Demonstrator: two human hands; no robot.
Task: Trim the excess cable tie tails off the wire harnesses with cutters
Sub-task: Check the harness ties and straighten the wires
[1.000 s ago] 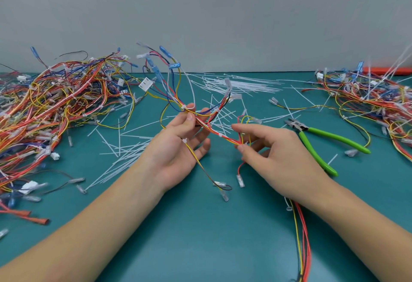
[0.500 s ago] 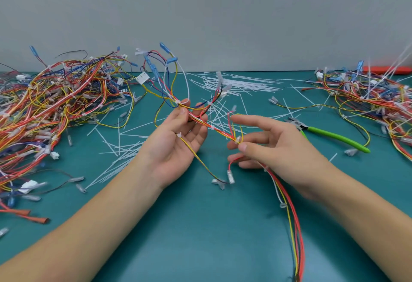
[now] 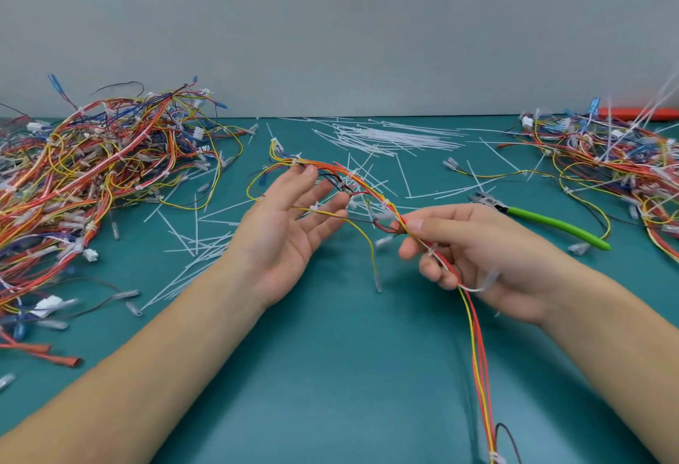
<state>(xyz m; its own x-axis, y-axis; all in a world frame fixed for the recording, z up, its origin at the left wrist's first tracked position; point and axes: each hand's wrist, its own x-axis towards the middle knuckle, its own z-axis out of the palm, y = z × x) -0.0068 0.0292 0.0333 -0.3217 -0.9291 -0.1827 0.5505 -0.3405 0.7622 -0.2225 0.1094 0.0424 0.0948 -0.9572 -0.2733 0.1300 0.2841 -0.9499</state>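
A teal bench (image 3: pixel 330 372) runs back to a plain grey wall (image 3: pixel 330 23), bare near the person, with harness piles (image 3: pixel 92 177) at both side edges and cut tie tails (image 3: pixel 385 136) scattered mid-bench. The right hand (image 3: pixel 474 254) pinches one wire harness (image 3: pixel 367 188) between thumb and fingers, while the left hand (image 3: pixel 286 221) lies open, palm up, beneath it. The green-handled cutters (image 3: pixel 543 219) lie untouched on the bench just beyond the right hand.

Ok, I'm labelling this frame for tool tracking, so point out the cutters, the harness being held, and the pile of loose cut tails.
cutters (image 3: pixel 551 223): head view, on the green handle.
held harness (image 3: pixel 363 184): head view, on the red-and-yellow bundle between the hands.
cut tails (image 3: pixel 397 136): head view, middle of the white heap.
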